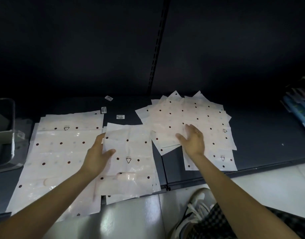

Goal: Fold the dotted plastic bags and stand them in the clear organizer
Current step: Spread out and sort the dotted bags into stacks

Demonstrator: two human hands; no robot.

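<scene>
Pale dotted plastic bags lie flat on a dark shelf in three groups. A large bag (58, 152) is spread at the left, a middle stack (131, 163) sits beside it, and a fanned pile (191, 114) lies at the right. My left hand (98, 156) grips the left edge of the middle stack's top bag, thumb on top. My right hand (193, 140) hovers open with fingers spread over the near part of the fanned pile. The clear organizer (5, 133) stands at the far left edge, partly out of view.
Small white barcode labels (120, 116) lie on the dark shelf (269, 135) behind the bags. Colourful packaged goods (300, 109) sit at the far right. A slotted upright (157, 49) runs up the dark back panel. My shoe (195, 211) rests on the pale tiled floor.
</scene>
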